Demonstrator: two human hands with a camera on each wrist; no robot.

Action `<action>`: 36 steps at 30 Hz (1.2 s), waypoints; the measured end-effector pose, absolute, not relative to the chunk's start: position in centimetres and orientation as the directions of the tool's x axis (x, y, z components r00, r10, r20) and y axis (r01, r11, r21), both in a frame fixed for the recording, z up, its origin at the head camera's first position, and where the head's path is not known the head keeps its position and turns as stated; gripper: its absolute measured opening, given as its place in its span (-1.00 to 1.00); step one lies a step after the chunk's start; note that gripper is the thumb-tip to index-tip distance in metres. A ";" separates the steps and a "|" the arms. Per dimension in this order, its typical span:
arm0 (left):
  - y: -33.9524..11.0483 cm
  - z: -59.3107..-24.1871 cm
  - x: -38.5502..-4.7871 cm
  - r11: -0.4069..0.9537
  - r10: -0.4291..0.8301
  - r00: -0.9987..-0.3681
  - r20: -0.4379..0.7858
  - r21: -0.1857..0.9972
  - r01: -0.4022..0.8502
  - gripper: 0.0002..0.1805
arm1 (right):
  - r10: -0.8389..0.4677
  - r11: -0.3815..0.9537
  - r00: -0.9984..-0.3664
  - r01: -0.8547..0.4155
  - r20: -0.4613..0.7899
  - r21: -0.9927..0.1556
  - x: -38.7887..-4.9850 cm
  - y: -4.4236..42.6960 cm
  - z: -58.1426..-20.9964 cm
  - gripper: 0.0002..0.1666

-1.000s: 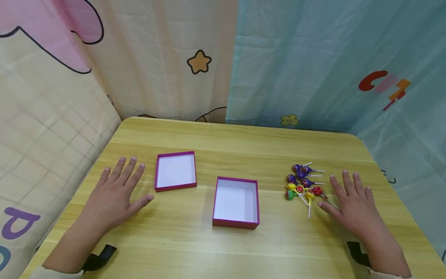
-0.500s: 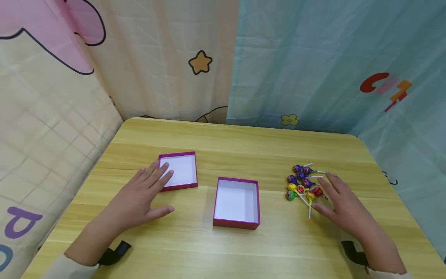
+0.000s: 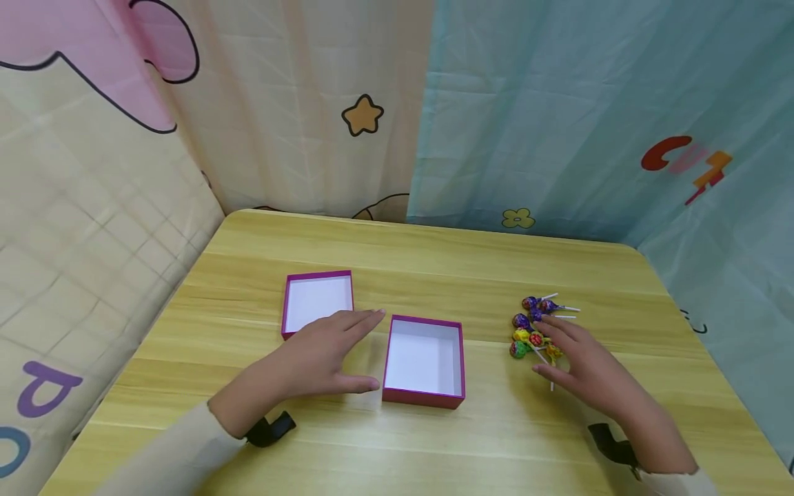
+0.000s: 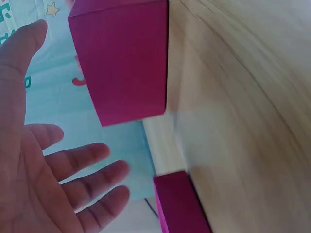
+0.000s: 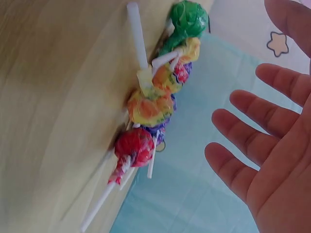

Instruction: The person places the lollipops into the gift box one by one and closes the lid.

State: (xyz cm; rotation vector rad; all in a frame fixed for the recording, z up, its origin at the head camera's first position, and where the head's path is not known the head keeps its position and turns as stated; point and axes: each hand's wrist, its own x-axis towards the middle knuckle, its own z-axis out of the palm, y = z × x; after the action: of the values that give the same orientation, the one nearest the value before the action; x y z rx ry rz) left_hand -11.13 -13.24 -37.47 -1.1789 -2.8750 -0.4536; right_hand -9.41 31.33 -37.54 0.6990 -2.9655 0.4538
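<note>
My left hand hovers at the left side of a magenta box with a white inside, thumb and fingers spread apart. In the left wrist view a gap shows between the fingers and the box wall. Behind that hand lies a shallower magenta box lid, white inside up, its near edge partly covered. Over a pile of wrapped lollipops is my right hand, holding nothing. The right wrist view shows a green lollipop, a red lollipop and yellow and purple ones, apart from the fingers.
Everything stands on a light wood table with rounded far corners. Printed curtains hang behind it and at both sides. A black strap is on the left wrist, another strap on the right.
My left hand has moved right, past the lid, to the box's left side. My right hand has shifted left over the lollipops, now covering some of them. Box, lid and lollipops stay in place.
</note>
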 end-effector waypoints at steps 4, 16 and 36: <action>-12.0 -37.7 -11.4 0.711 0.655 -0.756 0.015 0.328 0.622 0.19 | -0.446 0.844 -0.886 -0.463 0.124 -0.270 -9.7 30.9 -38.0 -0.26; -10.9 -38.6 -12.0 0.748 0.607 -0.781 -0.148 0.437 0.499 0.37 | -0.500 0.822 -0.853 -0.523 0.152 -0.226 -10.3 29.9 -38.5 -0.35; -9.8 -38.0 -12.3 0.782 0.565 -0.785 -0.256 0.469 0.410 0.38 | -0.528 0.807 -0.833 -0.553 0.165 -0.209 -10.9 29.6 -38.8 -0.53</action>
State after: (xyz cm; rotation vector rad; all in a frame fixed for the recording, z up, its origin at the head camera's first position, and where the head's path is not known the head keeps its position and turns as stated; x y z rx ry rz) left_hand -12.27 -9.77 -38.02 -0.9509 -3.3285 -0.7136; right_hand -10.93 29.63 -38.78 0.8669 -2.8917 0.3812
